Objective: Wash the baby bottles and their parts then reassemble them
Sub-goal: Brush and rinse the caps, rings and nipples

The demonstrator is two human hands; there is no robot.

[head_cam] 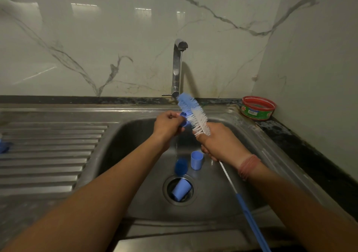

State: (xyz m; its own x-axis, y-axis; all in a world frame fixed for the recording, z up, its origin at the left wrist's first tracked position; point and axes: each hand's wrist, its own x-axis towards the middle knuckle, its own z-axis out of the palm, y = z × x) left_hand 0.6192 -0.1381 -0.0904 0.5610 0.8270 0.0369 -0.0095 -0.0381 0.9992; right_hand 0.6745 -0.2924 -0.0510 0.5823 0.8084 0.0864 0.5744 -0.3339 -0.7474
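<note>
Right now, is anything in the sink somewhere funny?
Yes. One light blue plastic cap lies tipped over inside the round drain opening of the steel sink, instead of standing on the basin floor like the other cap.

The red and green tub (257,108) at the counter's back right corner bears a label. Its lettering is too small and blurred to read.

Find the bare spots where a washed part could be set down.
Free: the ridged draining board left of the basin, except a blue item at its far-left edge. Crowded: the basin floor around the drain, with three blue caps.
</note>
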